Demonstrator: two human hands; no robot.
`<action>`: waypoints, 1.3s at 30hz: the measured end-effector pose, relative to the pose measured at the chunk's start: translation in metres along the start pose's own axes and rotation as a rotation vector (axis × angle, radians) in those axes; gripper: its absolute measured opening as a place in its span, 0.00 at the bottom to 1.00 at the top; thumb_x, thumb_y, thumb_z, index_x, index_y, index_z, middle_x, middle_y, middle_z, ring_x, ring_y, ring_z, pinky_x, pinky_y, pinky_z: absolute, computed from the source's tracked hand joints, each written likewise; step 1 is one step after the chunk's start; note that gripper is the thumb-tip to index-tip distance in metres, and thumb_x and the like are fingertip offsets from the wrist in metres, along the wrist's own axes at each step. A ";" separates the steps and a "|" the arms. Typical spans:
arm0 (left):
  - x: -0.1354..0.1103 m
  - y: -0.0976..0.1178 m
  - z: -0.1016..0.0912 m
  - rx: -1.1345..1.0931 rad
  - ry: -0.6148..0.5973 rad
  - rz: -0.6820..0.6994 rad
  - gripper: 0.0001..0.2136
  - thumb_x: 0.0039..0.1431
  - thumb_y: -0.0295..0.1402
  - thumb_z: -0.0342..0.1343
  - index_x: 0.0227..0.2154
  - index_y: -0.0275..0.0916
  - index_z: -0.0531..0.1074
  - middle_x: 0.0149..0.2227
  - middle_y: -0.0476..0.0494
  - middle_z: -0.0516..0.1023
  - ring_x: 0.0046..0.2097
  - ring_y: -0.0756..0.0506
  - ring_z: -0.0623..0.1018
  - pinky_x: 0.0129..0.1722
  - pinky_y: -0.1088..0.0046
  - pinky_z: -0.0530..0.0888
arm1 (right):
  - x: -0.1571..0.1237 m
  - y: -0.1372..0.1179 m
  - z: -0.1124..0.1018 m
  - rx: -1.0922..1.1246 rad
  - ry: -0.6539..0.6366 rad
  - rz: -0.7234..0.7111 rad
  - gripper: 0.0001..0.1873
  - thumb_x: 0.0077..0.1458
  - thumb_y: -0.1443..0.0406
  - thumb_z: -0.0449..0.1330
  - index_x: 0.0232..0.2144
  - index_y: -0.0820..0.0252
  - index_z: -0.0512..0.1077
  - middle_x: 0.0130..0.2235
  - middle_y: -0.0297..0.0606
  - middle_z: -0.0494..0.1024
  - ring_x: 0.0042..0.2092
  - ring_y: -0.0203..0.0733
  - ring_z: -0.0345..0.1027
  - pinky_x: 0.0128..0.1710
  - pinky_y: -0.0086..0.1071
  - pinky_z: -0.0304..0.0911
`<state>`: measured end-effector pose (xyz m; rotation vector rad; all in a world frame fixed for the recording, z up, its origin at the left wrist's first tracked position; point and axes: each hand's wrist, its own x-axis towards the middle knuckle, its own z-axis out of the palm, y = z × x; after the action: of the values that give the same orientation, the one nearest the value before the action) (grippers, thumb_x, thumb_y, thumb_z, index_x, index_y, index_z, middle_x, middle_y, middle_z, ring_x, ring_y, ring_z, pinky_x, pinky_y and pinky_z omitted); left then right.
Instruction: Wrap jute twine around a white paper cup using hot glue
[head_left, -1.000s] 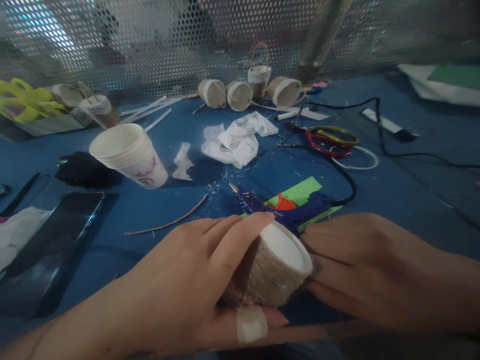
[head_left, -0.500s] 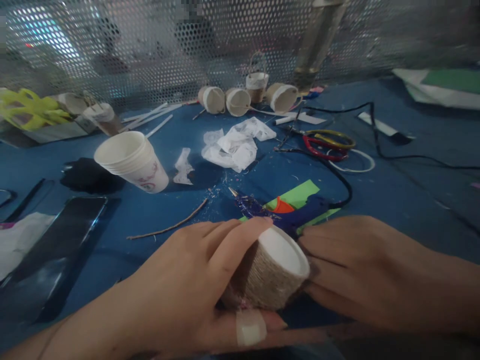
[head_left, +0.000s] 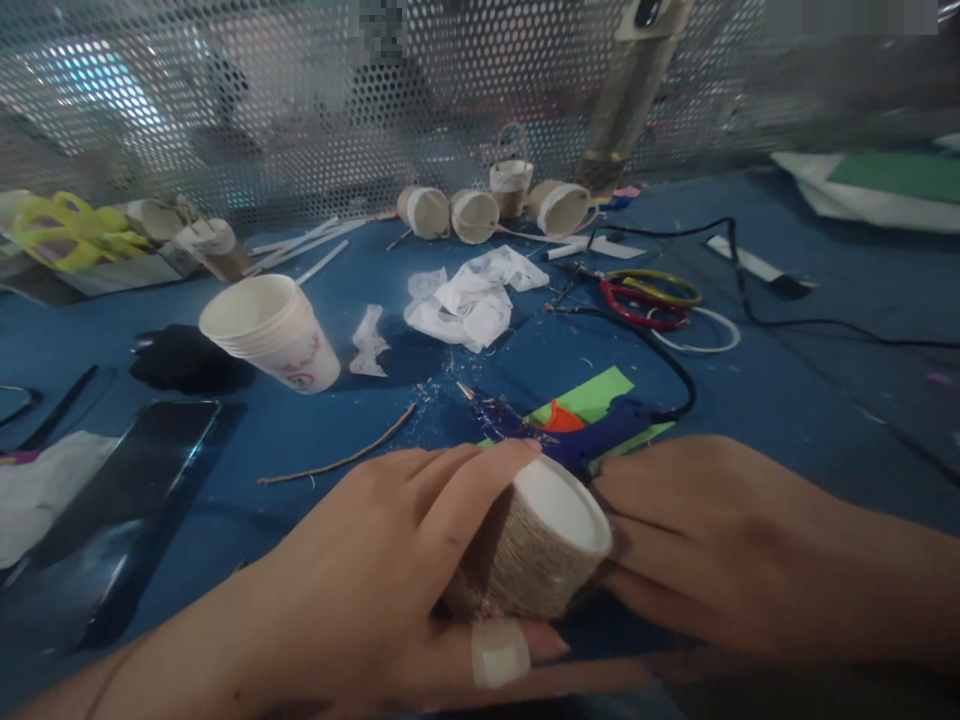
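Note:
A paper cup wrapped in jute twine (head_left: 536, 545) lies on its side near the table's front edge, white bottom facing up and right. My left hand (head_left: 390, 570) grips it around the wrapped wall, thumb with a plaster underneath. My right hand (head_left: 697, 540) presses its fingertips against the cup's right side by the rim of the bottom. A blue glue gun (head_left: 577, 435) lies just behind the cup on green paper (head_left: 592, 392).
A stack of white paper cups (head_left: 270, 330) lies tipped at the left, a phone (head_left: 112, 500) in front of it. Crumpled white paper (head_left: 465, 295), bangles (head_left: 660, 300), a black cable (head_left: 750, 300) and several wrapped cups (head_left: 480, 212) sit farther back by the mesh wall (head_left: 300, 100).
Both hands keep hold of the twine-wrapped cup in nearly the same pose. The view has tilted slightly, so everything on the table sits a little lower in the picture.

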<state>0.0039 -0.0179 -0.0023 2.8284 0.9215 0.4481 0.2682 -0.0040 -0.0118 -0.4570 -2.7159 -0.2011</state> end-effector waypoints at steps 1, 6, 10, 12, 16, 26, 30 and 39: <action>0.000 0.000 0.000 -0.001 0.007 0.002 0.37 0.67 0.56 0.61 0.65 0.35 0.57 0.57 0.33 0.86 0.52 0.38 0.88 0.50 0.64 0.85 | 0.000 0.000 0.000 -0.004 -0.002 -0.002 0.32 0.78 0.69 0.38 0.23 0.54 0.68 0.23 0.31 0.69 0.23 0.39 0.58 0.24 0.38 0.51; 0.000 -0.002 0.001 0.007 0.018 0.002 0.36 0.68 0.55 0.60 0.66 0.34 0.58 0.57 0.34 0.86 0.52 0.38 0.88 0.49 0.65 0.85 | -0.002 0.001 0.000 0.056 -0.006 0.026 0.31 0.79 0.67 0.39 0.23 0.54 0.68 0.24 0.30 0.70 0.24 0.38 0.59 0.25 0.37 0.52; -0.001 -0.003 0.002 0.005 0.011 0.007 0.37 0.67 0.56 0.60 0.66 0.35 0.57 0.57 0.34 0.86 0.52 0.38 0.88 0.50 0.64 0.85 | -0.001 0.002 0.000 0.028 0.008 0.022 0.31 0.79 0.68 0.39 0.23 0.54 0.67 0.24 0.30 0.70 0.23 0.38 0.59 0.24 0.37 0.53; -0.001 -0.003 0.002 0.008 0.010 0.004 0.37 0.67 0.55 0.61 0.66 0.35 0.56 0.57 0.33 0.86 0.52 0.38 0.88 0.49 0.64 0.85 | -0.001 0.002 0.000 0.019 0.013 0.012 0.31 0.79 0.68 0.39 0.23 0.54 0.67 0.23 0.29 0.70 0.23 0.38 0.58 0.24 0.37 0.53; -0.001 -0.001 0.002 0.007 0.000 0.006 0.37 0.67 0.56 0.60 0.66 0.35 0.56 0.57 0.33 0.86 0.52 0.38 0.88 0.50 0.63 0.85 | -0.002 0.001 0.001 0.045 0.016 0.022 0.31 0.79 0.67 0.39 0.23 0.54 0.67 0.23 0.30 0.70 0.23 0.38 0.58 0.24 0.38 0.53; 0.000 -0.001 0.002 0.011 0.011 0.010 0.37 0.67 0.56 0.60 0.65 0.32 0.59 0.56 0.31 0.87 0.51 0.37 0.89 0.50 0.63 0.85 | 0.000 0.001 0.001 0.034 0.011 0.020 0.31 0.79 0.67 0.40 0.22 0.54 0.66 0.23 0.30 0.69 0.24 0.38 0.58 0.24 0.37 0.52; -0.001 0.000 0.000 -0.017 0.002 -0.014 0.38 0.66 0.56 0.61 0.66 0.33 0.60 0.57 0.31 0.86 0.52 0.36 0.88 0.50 0.62 0.85 | -0.001 0.001 0.001 0.007 -0.007 -0.010 0.31 0.78 0.69 0.40 0.23 0.54 0.68 0.24 0.31 0.68 0.24 0.39 0.57 0.24 0.38 0.50; 0.000 -0.001 0.001 -0.089 -0.023 -0.047 0.37 0.66 0.55 0.62 0.67 0.34 0.62 0.58 0.30 0.86 0.54 0.34 0.88 0.51 0.57 0.85 | -0.001 0.001 0.000 0.042 -0.006 0.020 0.31 0.78 0.69 0.40 0.22 0.54 0.68 0.23 0.31 0.69 0.24 0.39 0.57 0.24 0.38 0.51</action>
<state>0.0033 -0.0169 -0.0033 2.7204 0.9376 0.4378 0.2698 -0.0034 -0.0123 -0.4727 -2.7151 -0.1374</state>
